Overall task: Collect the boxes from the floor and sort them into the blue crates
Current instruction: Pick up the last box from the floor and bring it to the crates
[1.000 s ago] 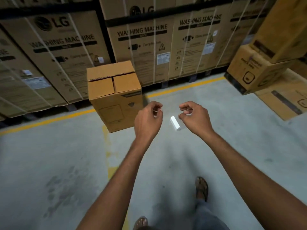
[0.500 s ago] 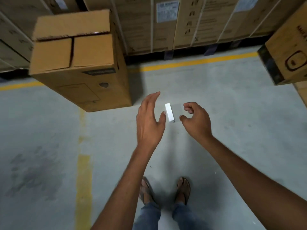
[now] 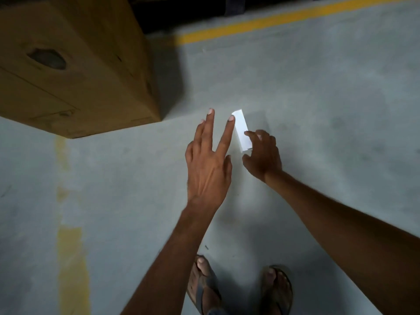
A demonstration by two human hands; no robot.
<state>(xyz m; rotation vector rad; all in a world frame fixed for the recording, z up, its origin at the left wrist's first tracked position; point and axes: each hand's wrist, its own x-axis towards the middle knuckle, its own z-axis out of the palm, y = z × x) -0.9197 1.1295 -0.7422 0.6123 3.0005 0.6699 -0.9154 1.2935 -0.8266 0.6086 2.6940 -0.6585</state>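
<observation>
Small white box [image 3: 241, 130] lies flat on the grey concrete floor [image 3: 318, 110], long axis pointing away and slightly left, just right of the big cardboard carton [image 3: 75, 64]. Right hand [image 3: 261, 155] is on it: fingers curled, index tip touching the box's top face, thumb at the near end; grip not closed, box not lifted. Left hand [image 3: 210, 162] spread wide, fingers straight, palm down, index fingertip at the box's far left corner; can't tell if it touches. Box sits between the two hands. Yellow floor line [image 3: 272, 21] runs across behind, a fainter worn yellow stripe [image 3: 70, 258] at left. Sandalled feet [image 3: 204, 285] at bottom edge, well short of the box.
</observation>
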